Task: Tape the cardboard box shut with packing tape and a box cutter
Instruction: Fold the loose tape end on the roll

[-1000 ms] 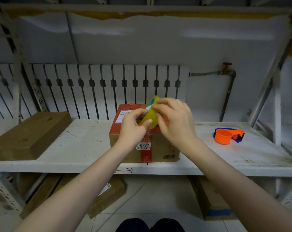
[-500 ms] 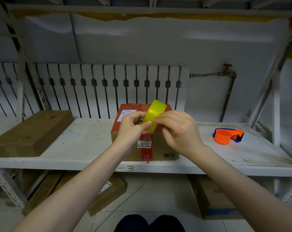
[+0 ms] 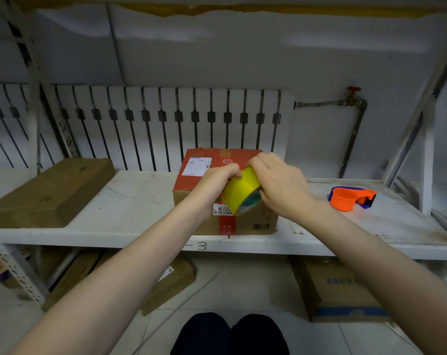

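Observation:
A brown cardboard box point(image 3: 253, 221) with a red top and a white label stands at the front of the white shelf point(image 3: 130, 216). In front of it I hold a yellow roll of packing tape point(image 3: 241, 189) with both hands. My left hand point(image 3: 214, 185) grips the roll's left side, fingers on its rim. My right hand point(image 3: 278, 183) wraps the right side, fingertips over the top edge. No box cutter is visible. An orange and blue tape dispenser point(image 3: 351, 197) lies on the shelf to the right.
A flat brown carton point(image 3: 48, 193) lies on the shelf's left end. A white radiator point(image 3: 153, 124) and a pipe with a red valve point(image 3: 352, 97) run behind. More cartons point(image 3: 337, 288) sit on the floor under the shelf. Shelf uprights stand at both sides.
The roll has turned and come lower, its yellow band facing me, and both hands shifted down and right with it. The view has moved slightly.

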Tool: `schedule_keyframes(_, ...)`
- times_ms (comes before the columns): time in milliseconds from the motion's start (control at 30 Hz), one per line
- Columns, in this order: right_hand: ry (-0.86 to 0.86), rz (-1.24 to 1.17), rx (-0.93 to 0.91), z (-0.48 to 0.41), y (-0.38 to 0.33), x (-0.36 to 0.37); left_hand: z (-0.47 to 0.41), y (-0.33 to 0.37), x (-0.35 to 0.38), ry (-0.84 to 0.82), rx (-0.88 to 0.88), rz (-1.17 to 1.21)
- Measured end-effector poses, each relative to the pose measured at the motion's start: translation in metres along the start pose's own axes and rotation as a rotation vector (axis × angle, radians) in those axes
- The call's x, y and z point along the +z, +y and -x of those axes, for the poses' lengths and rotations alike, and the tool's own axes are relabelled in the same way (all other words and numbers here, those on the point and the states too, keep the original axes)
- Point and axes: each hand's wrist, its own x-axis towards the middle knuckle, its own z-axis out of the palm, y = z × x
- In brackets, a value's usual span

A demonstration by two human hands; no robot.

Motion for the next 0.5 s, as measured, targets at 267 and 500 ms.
schedule_keyframes(267, 0.019, -0.199, 0.001, 0.010, 0.002, 0.003, 0.003, 0.002, 0.001, -0.073, 0.049, -0.021)
schedule_keyframes(500, 0.043, -0.360, 0.044, 0.014, 0.003, 0.008, 0.001, -0.006, 0.000, -0.103, 0.096, 0.002)
